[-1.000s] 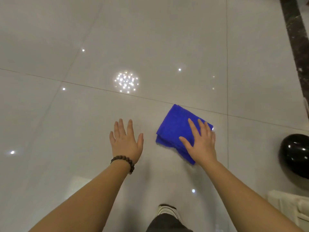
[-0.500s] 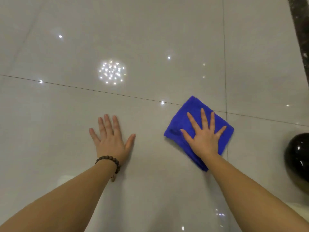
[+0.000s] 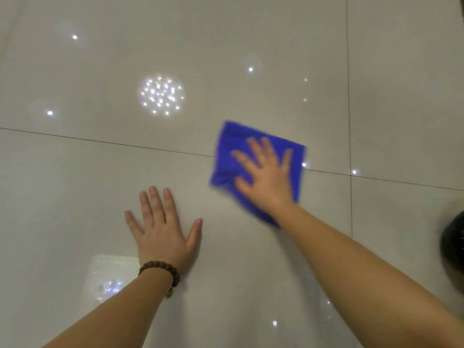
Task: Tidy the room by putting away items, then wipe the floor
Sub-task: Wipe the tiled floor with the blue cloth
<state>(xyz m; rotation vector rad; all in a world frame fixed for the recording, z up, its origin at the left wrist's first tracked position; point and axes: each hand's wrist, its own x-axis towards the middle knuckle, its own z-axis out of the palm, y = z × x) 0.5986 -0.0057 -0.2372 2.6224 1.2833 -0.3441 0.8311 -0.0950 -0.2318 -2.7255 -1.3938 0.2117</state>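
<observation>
While the left hand lies flat on the floor with its fingers straight and spread, holding nothing and seemingly propping the person up, the right hand presses a folded blue cloth down with straight, spread fingers; it pins the cloth rather than gripping it. The cloth lies across the grout line that runs from the left edge of the floor in view toward the right, just short of where that line meets a second one running away from the person. A half second ago the cloth sat at about the same crossing but was turned another way, and a second ago it lay closer to the left hand; now its edges and the right hand's fingers are blurred, so the stroke looks to be in motion, outward and slightly forward. The left hand has barely shifted over that time. A bead bracelet circles the left wrist, and a dark round object shows at the right edge of the floor; what it is cannot be told. Judging by this, the tidying part is past and the wiping is underway, with much bare tile around the cloth yet to be covered. Ceiling lights mirrored in the tile suggest a glossy surface on which the cloth should slide easily.
</observation>
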